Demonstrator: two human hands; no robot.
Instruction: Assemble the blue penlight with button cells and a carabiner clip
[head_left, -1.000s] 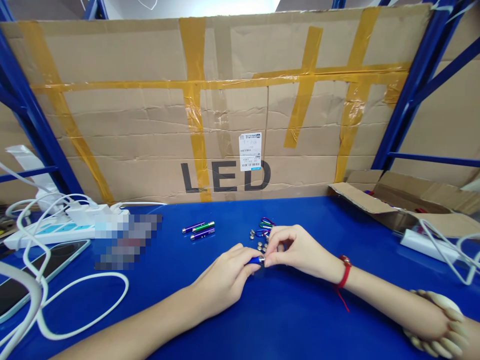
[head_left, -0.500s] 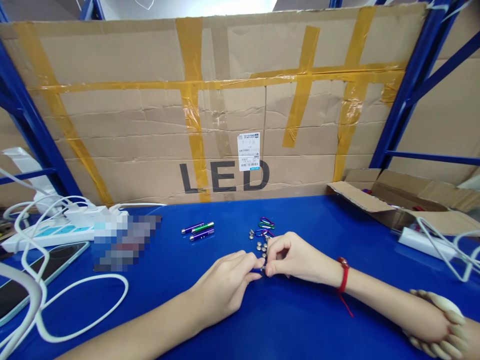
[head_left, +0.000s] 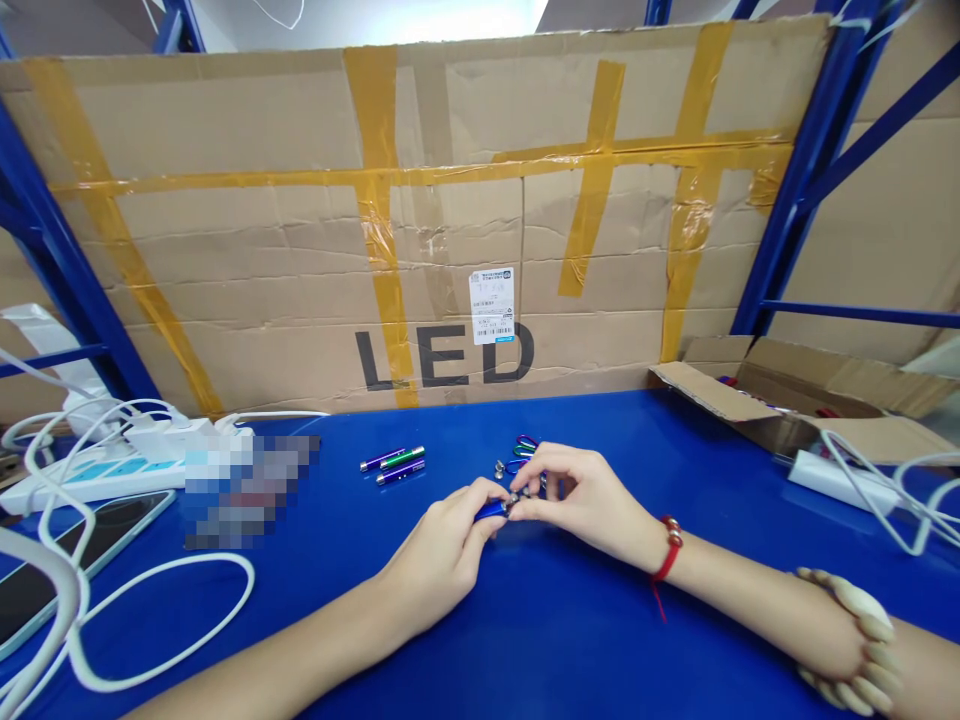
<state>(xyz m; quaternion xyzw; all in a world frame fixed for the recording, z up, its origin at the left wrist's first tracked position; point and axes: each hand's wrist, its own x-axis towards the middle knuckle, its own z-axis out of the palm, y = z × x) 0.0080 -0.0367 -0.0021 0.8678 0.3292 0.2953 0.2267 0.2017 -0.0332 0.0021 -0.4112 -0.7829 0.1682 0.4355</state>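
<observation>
Pinched in my left hand (head_left: 450,535) is a small blue pen-shaped metal tube (head_left: 491,510), its right end sticking out past the fingertips. My right hand (head_left: 592,490) meets that end with bent thumb and fingers closed together. Whatever the right fingertips hold is too small and covered to name. Several small silver button-shaped pieces lie around and behind the right fingers, with a pair (head_left: 499,469) showing to their left. Blue, green and purple carabiner clips (head_left: 527,443) are partly hidden behind the right hand.
Two purple pen lights (head_left: 401,472) and a green one (head_left: 403,458) lie left of centre. A phone (head_left: 90,550), a power strip (head_left: 97,475) and looping white cables occupy the left. An opened carton (head_left: 720,395) and a white adapter (head_left: 840,485) are at right; taped cardboard (head_left: 300,270) stands behind.
Both hands have moved slightly up and left with the blue tube, which now shows more between the left fingers. The right fingers now cover more of the silver pieces. The view has shifted a little.
</observation>
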